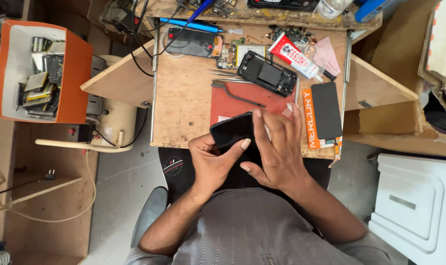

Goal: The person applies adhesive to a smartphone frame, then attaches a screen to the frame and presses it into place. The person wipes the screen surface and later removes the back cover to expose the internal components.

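Both hands meet over a black phone point(231, 130) at the near edge of a wooden pull-out tray point(181, 98). My left hand point(214, 162) grips the phone from below, thumb across its face. My right hand point(278, 147) lies flat on the phone's right side, fingers spread and pointing away from me. A red work mat point(242, 100) lies under and beyond the phone.
On the tray are an opened black phone frame point(267, 73), a glue tube point(297, 58), tweezers point(222, 73), a brush point(235, 93), a circuit board point(228, 55) and a black screen panel point(326, 111) with an orange strip. An orange bin of parts point(75, 73) stands left, a white box point(419, 201) right.
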